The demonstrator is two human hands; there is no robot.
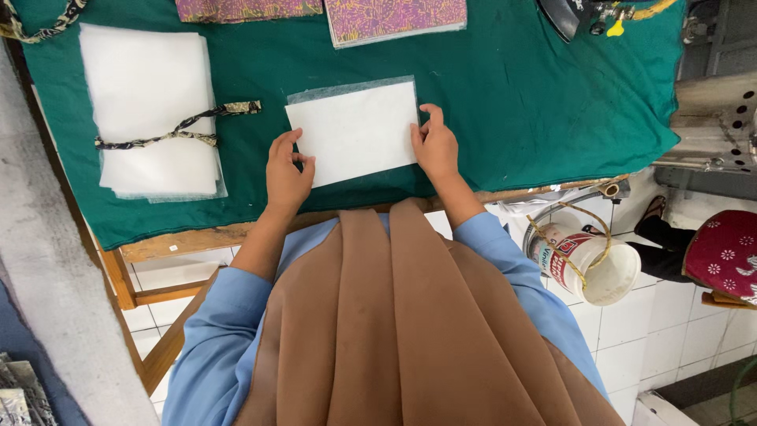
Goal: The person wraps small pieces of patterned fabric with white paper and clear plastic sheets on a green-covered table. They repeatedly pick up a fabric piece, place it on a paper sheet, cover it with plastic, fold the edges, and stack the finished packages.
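- Your left hand [288, 175] pinches the near-left corner of the white rectangular sheet [352, 132], thumb on top and fingers curled.
- Your right hand [435, 144] rests half-open on the sheet's right edge; press flat there.
- The sheet lies on the green cloth [505, 95] near the table's front edge; square it with the thin clear layer [347, 88] showing beyond its far edge.
- The tied white stack [150, 110] sits toward the left edge.
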